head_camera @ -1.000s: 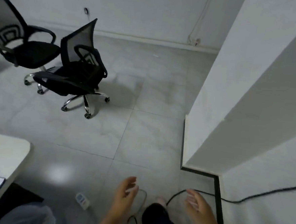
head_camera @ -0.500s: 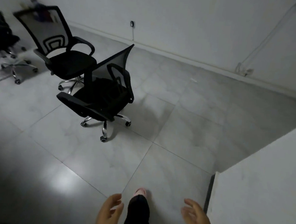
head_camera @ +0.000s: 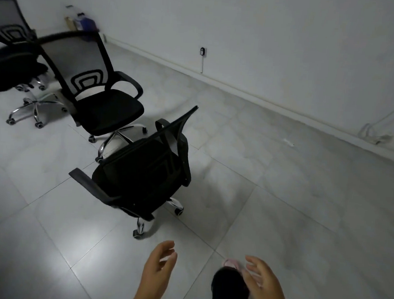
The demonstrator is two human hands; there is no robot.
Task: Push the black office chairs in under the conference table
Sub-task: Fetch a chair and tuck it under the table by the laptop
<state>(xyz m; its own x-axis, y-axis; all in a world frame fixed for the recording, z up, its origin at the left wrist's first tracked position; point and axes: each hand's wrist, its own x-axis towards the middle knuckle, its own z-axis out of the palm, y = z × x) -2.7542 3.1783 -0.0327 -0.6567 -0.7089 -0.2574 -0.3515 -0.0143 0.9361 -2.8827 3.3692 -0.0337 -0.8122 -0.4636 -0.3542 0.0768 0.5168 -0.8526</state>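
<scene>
Black nearest chair (head_camera: 140, 175) blocks two more (head_camera: 101, 96), bottles (head_camera: 81, 23) behind; left hand (head_camera: 160, 266) and right hand (head_camera: 263, 284) spread, empty.

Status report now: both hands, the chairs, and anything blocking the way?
Left hand open, right hand open, both empty. Nearest chair untouched, two more chairs behind. Table not in view. Floor ahead bare.

The three chairs are black: the near chair (head_camera: 140, 178), the middle chair (head_camera: 101, 100) and the far chair (head_camera: 8, 63). The middle and far ones carry a pattern of nested arches low on grey mesh backs. Their bases are shiny chrome. The floor (head_camera: 281, 202) is pale grey tile with thin dark joints; the wall (head_camera: 269, 37) is white.
</scene>
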